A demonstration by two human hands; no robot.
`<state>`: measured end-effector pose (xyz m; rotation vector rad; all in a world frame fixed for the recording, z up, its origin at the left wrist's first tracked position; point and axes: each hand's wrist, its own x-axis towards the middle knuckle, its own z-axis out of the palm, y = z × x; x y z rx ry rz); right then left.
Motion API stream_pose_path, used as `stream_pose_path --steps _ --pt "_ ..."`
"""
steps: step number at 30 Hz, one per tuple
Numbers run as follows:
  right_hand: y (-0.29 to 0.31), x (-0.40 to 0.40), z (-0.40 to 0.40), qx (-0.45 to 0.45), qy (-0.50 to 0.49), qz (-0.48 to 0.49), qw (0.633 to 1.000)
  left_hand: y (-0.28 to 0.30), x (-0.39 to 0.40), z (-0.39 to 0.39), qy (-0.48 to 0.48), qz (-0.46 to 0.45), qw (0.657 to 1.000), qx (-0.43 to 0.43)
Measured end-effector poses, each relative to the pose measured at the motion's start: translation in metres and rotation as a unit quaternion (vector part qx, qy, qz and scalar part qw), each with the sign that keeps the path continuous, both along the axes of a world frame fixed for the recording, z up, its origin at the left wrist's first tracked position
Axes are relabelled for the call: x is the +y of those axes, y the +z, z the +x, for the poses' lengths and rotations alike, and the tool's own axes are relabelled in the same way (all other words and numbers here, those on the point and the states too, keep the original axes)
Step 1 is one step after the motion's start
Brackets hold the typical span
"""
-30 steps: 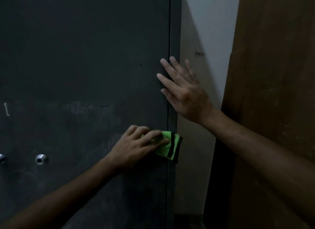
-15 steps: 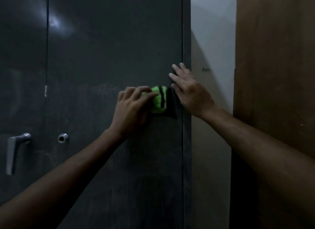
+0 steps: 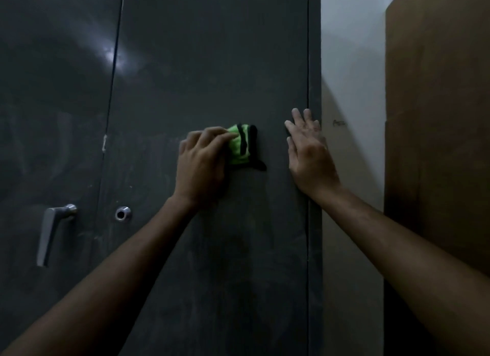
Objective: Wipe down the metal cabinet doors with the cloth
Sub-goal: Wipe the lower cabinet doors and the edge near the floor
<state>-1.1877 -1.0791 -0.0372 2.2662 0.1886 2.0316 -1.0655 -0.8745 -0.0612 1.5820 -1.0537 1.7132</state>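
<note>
The right-hand cabinet door (image 3: 212, 64) fills most of the view, a dark matt metal sheet with faint smears across its lower half. To its left, past a thin vertical seam, stands the left-hand door (image 3: 53, 103) with a glare spot high up near the seam. Right of the cabinet a pale wall (image 3: 350, 77) shows, and further right a brown wooden panel (image 3: 437, 143).

The right hand (image 3: 309, 154) lies flat near the right edge of the right-hand door, fingers (image 3: 298, 117) straight and close together, tips up. The left hand (image 3: 204, 162) presses the cloth (image 3: 240, 146), a bunched green rag with black stripes, against the middle of that door at about the same height; its fingers are curled over the cloth's left part, gripping it.

Lower left, a silver lever handle (image 3: 50, 231) hangs on the left-hand door, and just right of the seam sits a small round lock (image 3: 122, 213).

Risks, as I judge them: the cloth is wadded small, so each stroke covers little and streaks may stay between passes. A black tail hangs loose at its lower right and could drag grime back over wiped metal. The bracing palm may leave prints where it rests. A stroke carried left and down could snag the cloth on the lock or handle.
</note>
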Motion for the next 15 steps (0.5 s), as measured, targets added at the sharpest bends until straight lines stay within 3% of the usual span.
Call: stream_pose_path --steps 2,5,6,9,10,15 --pt "-0.002 0.001 0.002 -0.004 -0.002 0.002 1.0 -0.009 -0.012 -0.006 -0.007 0.003 1.0 0.005" --pt "-0.002 0.001 0.003 -0.007 -0.013 -0.003 1.0 -0.028 -0.013 -0.006 -0.014 0.151 0.985 -0.085" --pt "-0.002 0.001 0.003 -0.01 -0.014 -0.003 1.0 -0.024 -0.007 -0.001 -0.011 0.14 0.987 -0.083" --pt "-0.003 0.001 0.004 -0.022 -0.009 -0.002 1.0 -0.008 -0.004 0.0 -0.012 -0.047 0.998 0.03" --pt "-0.003 0.0 0.005 -0.025 -0.009 -0.003 1.0 -0.01 -0.012 -0.005 -0.018 -0.073 0.996 0.051" --pt "-0.004 -0.001 0.008 -0.032 -0.014 -0.005 0.999 -0.033 -0.012 -0.002 -0.012 0.143 0.986 -0.087"
